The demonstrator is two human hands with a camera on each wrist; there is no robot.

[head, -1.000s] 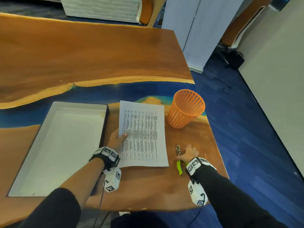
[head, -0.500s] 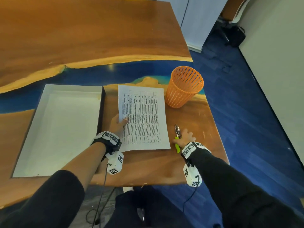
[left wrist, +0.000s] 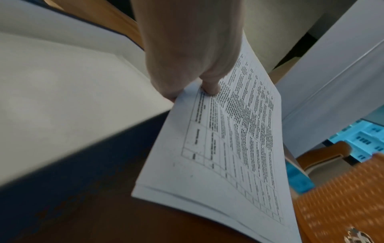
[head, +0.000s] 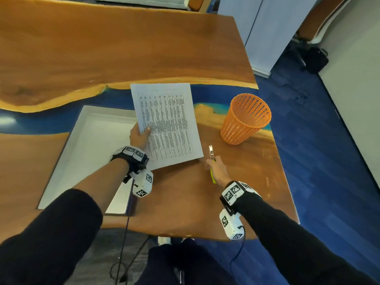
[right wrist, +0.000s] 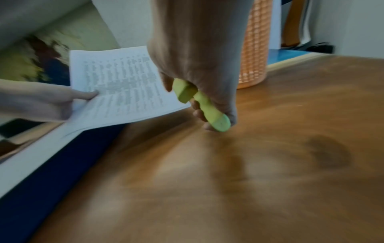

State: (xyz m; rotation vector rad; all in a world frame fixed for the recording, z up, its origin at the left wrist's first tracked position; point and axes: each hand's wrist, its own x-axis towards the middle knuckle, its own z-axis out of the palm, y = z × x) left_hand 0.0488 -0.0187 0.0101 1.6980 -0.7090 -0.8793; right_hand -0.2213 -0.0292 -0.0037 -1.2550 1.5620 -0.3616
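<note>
A thin stack of printed sheets (head: 168, 122) (left wrist: 232, 148) (right wrist: 122, 85) is raised off the wooden table, its left edge pinched by my left hand (head: 139, 135) (left wrist: 195, 72), thumb on top. My right hand (head: 218, 169) (right wrist: 197, 69) grips a small tool with a lime-green handle (right wrist: 199, 103) and a metal tip (head: 211, 152), a little above the table to the right of the sheets. The fingers curl round the handle.
A shallow white tray (head: 86, 153) lies to the left of the papers. An orange mesh basket (head: 244, 118) stands at the right, near the table's right edge (head: 283, 161). Blue carpet lies beyond. A white cabinet (head: 267, 27) stands at the back right.
My left hand has lifted the sheets off the table and tilted them up and away. My right hand has picked the green-handled tool up from the table.
</note>
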